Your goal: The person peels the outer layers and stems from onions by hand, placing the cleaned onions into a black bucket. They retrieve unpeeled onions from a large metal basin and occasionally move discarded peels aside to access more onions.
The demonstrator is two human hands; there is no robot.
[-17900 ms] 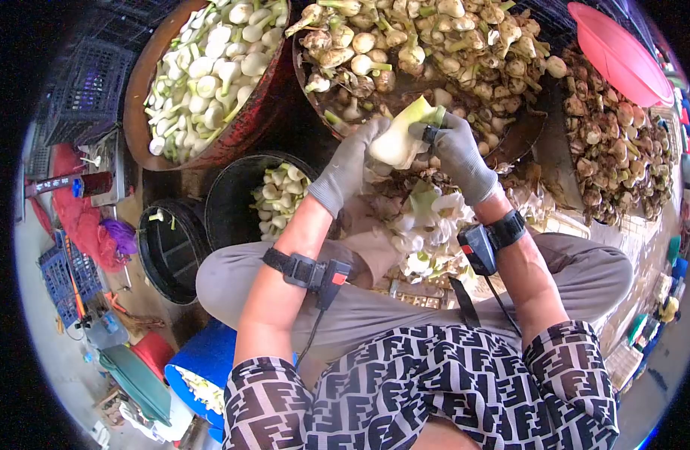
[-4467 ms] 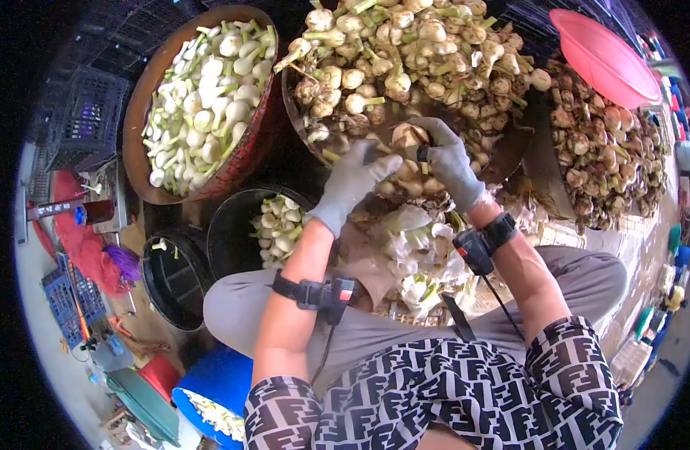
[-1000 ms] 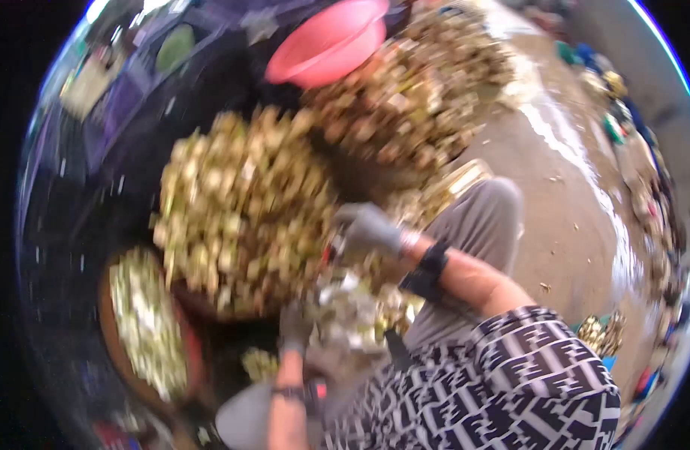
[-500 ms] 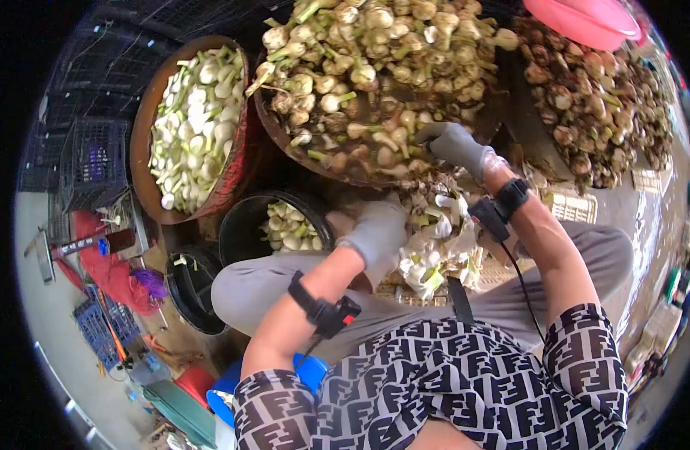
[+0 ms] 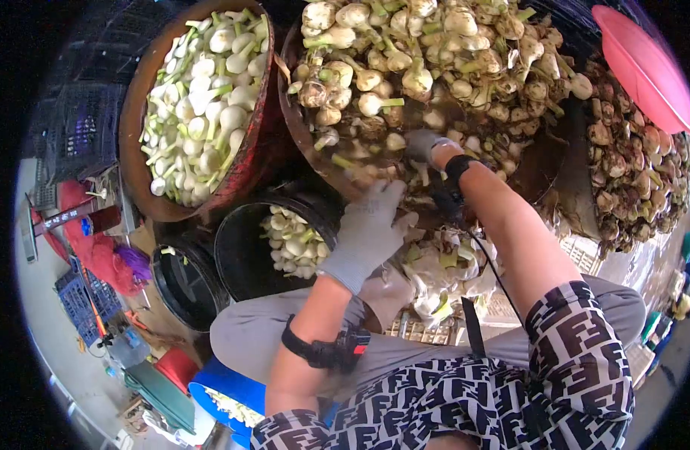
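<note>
Both hands wear grey gloves. My left hand is open at the near rim of a wide tub, its thumb apart from its fingers and nothing visible in it. My right hand reaches down into the murky water in the tub, among garlic bulbs; its fingers are hidden by the water and the bulbs. Unpeeled garlic bulbs with cut stems are heaped at the tub's far side. Below my hands, a pile of stripped garlic skins lies between my legs.
At the left stands a rusty-rimmed tub full of clean white garlic. A black bucket near my left knee holds more peeled bulbs. Dirty garlic is piled at the right, under a pink basin. A blue bucket sits lower left.
My right hand has moved from the tub's right side leftward into the water. My left hand has risen from over my lap to the tub's rim. The whole view has shifted.
</note>
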